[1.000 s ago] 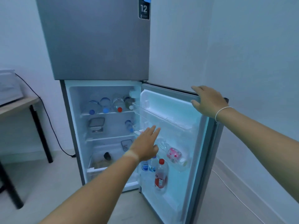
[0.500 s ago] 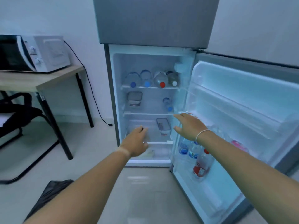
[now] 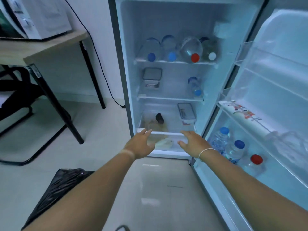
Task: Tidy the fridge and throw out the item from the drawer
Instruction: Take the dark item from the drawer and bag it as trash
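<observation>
The fridge [image 3: 126,80] stands open with its door [image 3: 275,64] swung to the right. At the bottom sits a clear drawer [image 3: 166,133] holding something pale and yellowish [image 3: 164,142]. A small dark item [image 3: 159,118] and a lidded container [image 3: 186,111] rest on the cover above the drawer. My left hand [image 3: 140,145] and my right hand [image 3: 194,141] are both open, fingers apart, just in front of the drawer's front edge, one at each end. Neither hand holds anything.
Several bottles [image 3: 181,50] lie on the top shelf; a container [image 3: 152,77] and a bottle [image 3: 195,86] sit on the middle shelf. Door bins hold bottles [image 3: 233,147]. A black rubbish bag [image 3: 58,185] lies on the floor at left. A table [image 3: 41,47] with a microwave [image 3: 38,15] stands left.
My right hand left the top of the door and came down to the drawer. My left hand also dropped to the drawer front. The view moved closer and lower.
</observation>
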Demonstrator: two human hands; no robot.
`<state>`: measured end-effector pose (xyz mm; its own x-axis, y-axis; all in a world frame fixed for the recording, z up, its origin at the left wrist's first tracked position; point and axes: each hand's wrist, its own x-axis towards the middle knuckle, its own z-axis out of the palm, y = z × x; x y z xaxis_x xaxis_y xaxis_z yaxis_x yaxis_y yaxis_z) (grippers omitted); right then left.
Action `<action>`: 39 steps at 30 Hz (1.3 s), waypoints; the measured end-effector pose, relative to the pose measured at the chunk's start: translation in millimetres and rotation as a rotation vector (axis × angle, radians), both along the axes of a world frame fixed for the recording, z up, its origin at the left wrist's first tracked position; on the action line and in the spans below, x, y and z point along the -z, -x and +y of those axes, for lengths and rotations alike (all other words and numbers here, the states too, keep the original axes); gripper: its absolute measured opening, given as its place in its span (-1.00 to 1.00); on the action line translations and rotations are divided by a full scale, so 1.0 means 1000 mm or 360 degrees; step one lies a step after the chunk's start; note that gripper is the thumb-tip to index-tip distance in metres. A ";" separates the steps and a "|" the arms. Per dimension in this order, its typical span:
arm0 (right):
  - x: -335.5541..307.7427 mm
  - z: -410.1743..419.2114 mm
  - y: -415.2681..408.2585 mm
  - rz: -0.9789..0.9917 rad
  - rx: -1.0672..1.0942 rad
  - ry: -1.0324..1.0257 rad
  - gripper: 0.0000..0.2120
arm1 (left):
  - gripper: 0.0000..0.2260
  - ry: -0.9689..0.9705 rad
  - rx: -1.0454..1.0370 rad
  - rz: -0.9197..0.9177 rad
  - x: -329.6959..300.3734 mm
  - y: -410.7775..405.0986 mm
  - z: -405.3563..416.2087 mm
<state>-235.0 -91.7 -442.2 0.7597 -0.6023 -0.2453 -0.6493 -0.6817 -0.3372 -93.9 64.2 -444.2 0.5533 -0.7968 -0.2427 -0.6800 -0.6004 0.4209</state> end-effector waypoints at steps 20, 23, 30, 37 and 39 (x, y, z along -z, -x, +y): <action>-0.012 -0.028 -0.076 -0.0149 0.0243 -0.0318 -0.46 | -0.47 0.0202 -0.0205 0.0340 -0.027 -0.068 -0.031; 0.008 -0.042 -0.094 -0.0156 0.0271 -0.0391 -0.46 | -0.48 0.0193 -0.0263 0.0429 -0.010 -0.081 -0.050; 0.071 -0.089 -0.142 -0.0203 0.0422 -0.0655 -0.49 | -0.50 0.0191 -0.0400 0.0624 0.048 -0.125 -0.110; 0.146 -0.132 -0.183 -0.0429 0.0759 -0.1107 -0.50 | -0.59 0.0262 -0.0565 0.0843 0.119 -0.169 -0.172; 0.166 -0.144 -0.193 -0.0489 0.0834 -0.1211 -0.50 | -0.62 0.0318 -0.0668 0.0936 0.137 -0.180 -0.190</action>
